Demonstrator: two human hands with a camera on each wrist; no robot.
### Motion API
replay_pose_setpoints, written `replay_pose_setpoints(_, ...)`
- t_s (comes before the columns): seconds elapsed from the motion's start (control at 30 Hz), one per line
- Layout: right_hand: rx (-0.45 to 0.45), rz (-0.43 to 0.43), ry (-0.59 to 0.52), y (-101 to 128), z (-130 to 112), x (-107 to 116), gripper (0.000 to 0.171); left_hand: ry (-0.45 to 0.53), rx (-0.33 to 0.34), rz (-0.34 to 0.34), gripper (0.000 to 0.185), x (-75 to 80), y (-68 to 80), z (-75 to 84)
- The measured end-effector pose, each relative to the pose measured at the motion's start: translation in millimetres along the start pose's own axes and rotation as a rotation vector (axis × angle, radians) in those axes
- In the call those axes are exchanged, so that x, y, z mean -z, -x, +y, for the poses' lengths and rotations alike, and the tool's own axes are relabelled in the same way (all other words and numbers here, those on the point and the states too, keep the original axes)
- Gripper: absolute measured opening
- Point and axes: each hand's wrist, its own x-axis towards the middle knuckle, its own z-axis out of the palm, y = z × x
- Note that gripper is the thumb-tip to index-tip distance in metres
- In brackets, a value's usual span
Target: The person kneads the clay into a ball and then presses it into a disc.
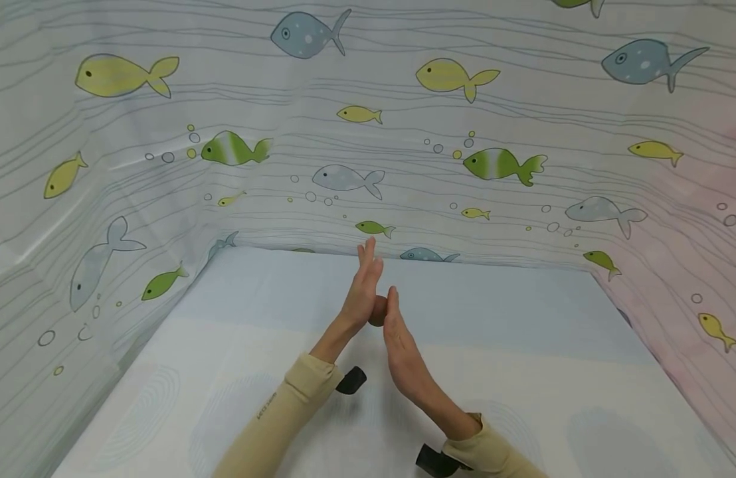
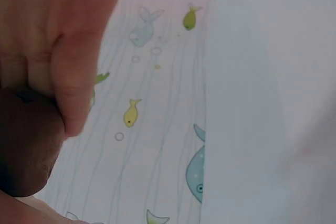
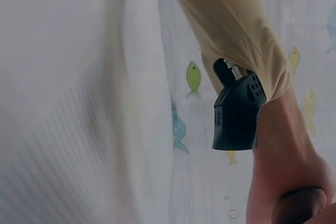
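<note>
A smooth, rounded brown lump (image 1: 377, 311) sits between my two palms, above the far half of the table. Its material does not show. My left hand (image 1: 361, 292) lies against its left side with the fingers straight, pointing up and away. Against the right side presses my right hand (image 1: 404, 352), flat and also with straight fingers. In the left wrist view the dark lump (image 2: 29, 145) touches the right hand (image 2: 58, 30), while skin shows below it. From the right wrist, the lump (image 3: 299, 205) appears against the left hand, partly hidden at the frame's bottom.
A pale blue and white cover (image 1: 523, 318) lies over the table. Behind and at both sides hangs a fish-print curtain (image 1: 404, 146). Black wrist cameras stick out from the left sleeve (image 1: 284, 411) and the right sleeve (image 1: 490, 451).
</note>
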Motion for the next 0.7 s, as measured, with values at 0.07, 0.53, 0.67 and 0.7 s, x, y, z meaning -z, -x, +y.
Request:
replay_pose_setpoints(0.07,0.013,0.012,0.000,1,-1,-1,0.059,0.005,0.013,0.000,0.064,-0.3,1.8,-2.4)
replay_pose_setpoints(0.53,0.079,0.078,-0.001,-6,-4,1,0.057,-0.006,0.054,-0.034,0.064,-6.8,16.2,-21.8)
replay_pose_setpoints(0.67,0.088,0.095,0.003,-12,-6,5,0.058,-0.021,0.072,-0.043,0.063,-12.9,24.0,-24.6)
replay_pose_setpoints(0.7,0.086,0.099,0.000,-13,-7,6,0.058,-0.014,0.068,-0.045,0.062,-14.4,25.5,-24.6)
